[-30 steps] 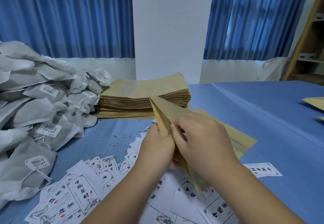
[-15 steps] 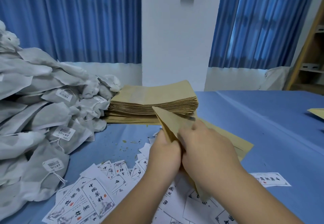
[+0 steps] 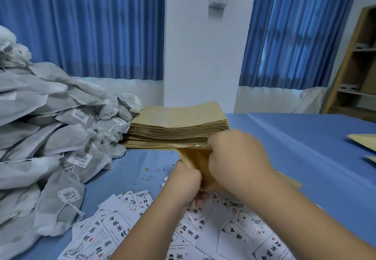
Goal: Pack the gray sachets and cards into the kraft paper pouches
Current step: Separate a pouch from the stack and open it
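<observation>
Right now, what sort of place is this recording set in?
Probably a hand-packing workroom: a heap of gray mesh sachets, a stack of flat kraft paper pouches and printed white cards on a blue-clothed table.

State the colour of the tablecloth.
Plain blue tablecloth, seen best in the head view.

Gray sachets (image 3: 50, 137) showing mottled pale grey fabric; tags (image 3: 79, 159) showing white with black barcodes. Stack of kraft paper pouches (image 3: 179, 115) showing plain tan, edges banding darker brown. Held kraft pouch (image 3: 195, 158) showing same tan. Cards (image 3: 118, 229) showing white, carrying black calligraphy, small red seals, grey ink sketches. Counter (image 3: 305, 147) wearing solid blue cloth, specked with greenish crumbs (image 3: 146, 169). Curtains (image 3: 91, 25) showing blue, vertical pleats striping light and dark. Wall (image 3: 203, 56) showing white. Shelf (image 3: 345, 62) showing light wood brown.
</observation>
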`<state>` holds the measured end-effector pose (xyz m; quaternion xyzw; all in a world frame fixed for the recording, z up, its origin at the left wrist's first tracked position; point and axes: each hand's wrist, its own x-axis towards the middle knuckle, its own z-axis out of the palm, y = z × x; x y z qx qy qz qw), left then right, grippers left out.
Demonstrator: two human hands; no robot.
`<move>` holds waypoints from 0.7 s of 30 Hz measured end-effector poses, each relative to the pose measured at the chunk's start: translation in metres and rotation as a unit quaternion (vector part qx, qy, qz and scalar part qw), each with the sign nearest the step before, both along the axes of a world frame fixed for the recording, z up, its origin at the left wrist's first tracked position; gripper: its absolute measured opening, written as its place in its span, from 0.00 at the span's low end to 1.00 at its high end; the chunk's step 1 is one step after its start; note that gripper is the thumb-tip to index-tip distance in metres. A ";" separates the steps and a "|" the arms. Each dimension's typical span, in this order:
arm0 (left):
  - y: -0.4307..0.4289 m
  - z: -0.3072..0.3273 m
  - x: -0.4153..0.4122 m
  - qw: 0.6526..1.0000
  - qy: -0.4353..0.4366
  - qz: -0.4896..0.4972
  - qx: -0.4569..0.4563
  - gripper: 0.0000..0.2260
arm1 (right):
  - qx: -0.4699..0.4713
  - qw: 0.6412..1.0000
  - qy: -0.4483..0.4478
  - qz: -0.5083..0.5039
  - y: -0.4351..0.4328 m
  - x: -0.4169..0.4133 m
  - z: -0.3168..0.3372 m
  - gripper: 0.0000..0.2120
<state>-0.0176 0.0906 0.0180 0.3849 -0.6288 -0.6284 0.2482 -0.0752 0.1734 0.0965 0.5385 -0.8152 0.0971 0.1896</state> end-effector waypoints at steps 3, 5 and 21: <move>-0.012 -0.003 0.008 0.997 -0.002 0.009 0.079 0.04 | -0.052 0.998 -0.008 -0.043 0.003 -0.014 0.017 0.07; -0.020 -0.003 0.013 0.992 -0.009 -0.005 0.122 0.09 | -0.089 0.995 -0.008 -0.050 0.004 -0.022 0.025 0.06; -0.039 0.008 0.030 0.949 0.269 0.016 0.162 0.26 | -0.103 0.980 -0.171 0.015 -0.026 -0.017 0.049 0.17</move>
